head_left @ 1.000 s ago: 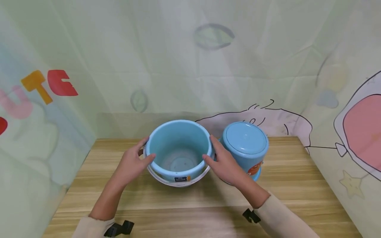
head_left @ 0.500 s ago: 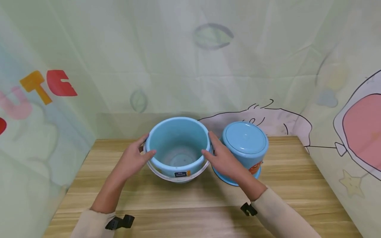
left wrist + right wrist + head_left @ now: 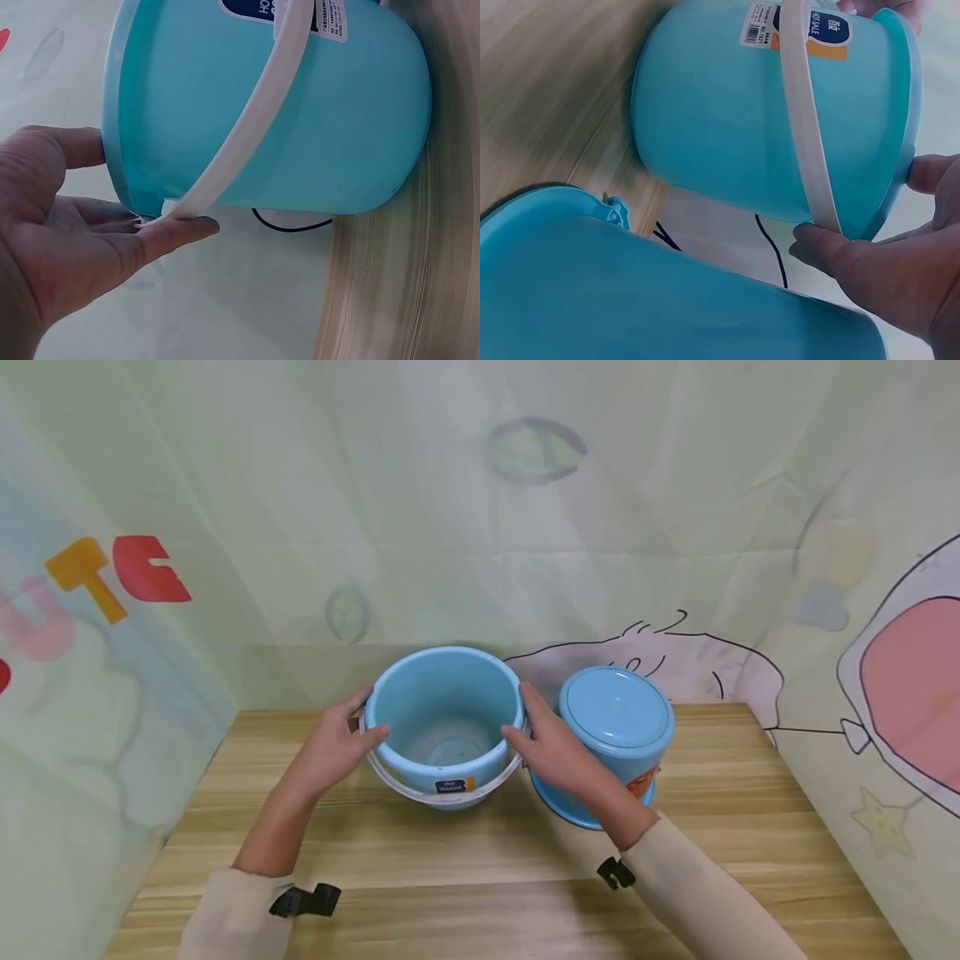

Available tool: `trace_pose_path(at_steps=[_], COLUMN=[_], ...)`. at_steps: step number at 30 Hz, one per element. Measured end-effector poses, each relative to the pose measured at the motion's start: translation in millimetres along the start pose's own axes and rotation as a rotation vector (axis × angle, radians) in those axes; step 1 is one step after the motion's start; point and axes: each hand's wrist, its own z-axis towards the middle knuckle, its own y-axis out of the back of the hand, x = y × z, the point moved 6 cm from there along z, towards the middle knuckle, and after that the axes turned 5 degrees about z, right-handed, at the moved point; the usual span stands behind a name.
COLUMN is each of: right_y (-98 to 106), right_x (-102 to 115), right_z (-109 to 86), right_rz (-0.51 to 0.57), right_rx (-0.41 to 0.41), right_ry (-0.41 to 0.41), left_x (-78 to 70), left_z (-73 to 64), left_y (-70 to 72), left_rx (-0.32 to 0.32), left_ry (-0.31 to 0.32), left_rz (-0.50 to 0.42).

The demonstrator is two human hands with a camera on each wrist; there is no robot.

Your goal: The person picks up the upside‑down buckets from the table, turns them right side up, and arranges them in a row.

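A light-blue bucket [image 3: 450, 747] stands upright, mouth up, with its white handle [image 3: 405, 789] hanging down across the front. On its left rim, my left hand [image 3: 337, 743] grips with the thumb over the edge and fingers outside. My right hand [image 3: 551, 747] holds the opposite rim the same way. Close up in the left wrist view, the bucket [image 3: 300, 135] has its base near or on the table. Beside my right hand a second blue bucket [image 3: 618, 710] is turned upside down, its orange sticker partly hidden by my forearm.
The wooden table [image 3: 450, 893] ends at a printed cloth backdrop [image 3: 420, 527] that also rises at both sides. The upside-down bucket's wide rim [image 3: 570, 810] lies close to the right hand. Black straps [image 3: 307, 902] sit at both wrists.
Both hands have moved the bucket away from me toward the backdrop and slightly left. More of the overturned bucket's rim shows now. The overturned bucket has stayed in place.
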Motion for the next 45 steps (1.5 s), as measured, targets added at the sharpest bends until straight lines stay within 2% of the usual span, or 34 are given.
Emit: trace_pose_path(at_steps=[11, 18, 25, 32, 39, 45], right_y=[0, 1, 0, 0, 3, 14], right_x=[1, 2, 0, 3, 8, 22], right_z=[11.7, 17.8, 20.9, 20.8, 17.4, 3.7], right_rz=[0.015, 0.027, 0.008, 0.014, -0.059, -0.028], right_rx=[0.009, 0.001, -0.005, -0.015, -0.054, -0.109], right_ry=[-0.003, 0.023, 0.017, 0.02, 0.036, 0.089], left_x=[4.7, 3.4, 3.9, 6.8, 9.7, 6.3], left_z=[12.1, 14.1, 15.6, 16.9, 15.6, 12.0], left_y=[3.0, 4.9, 4.2, 4.0, 5.0, 10.4], left_rx=[0.004, 0.008, 0.003, -0.007, -0.034, -0.081], left_ry=[0.003, 0.0, 0.004, -0.007, -0.021, -0.001], left_rz=[-0.051, -0.071, -0.08, -0.094, -0.143, -0.104])
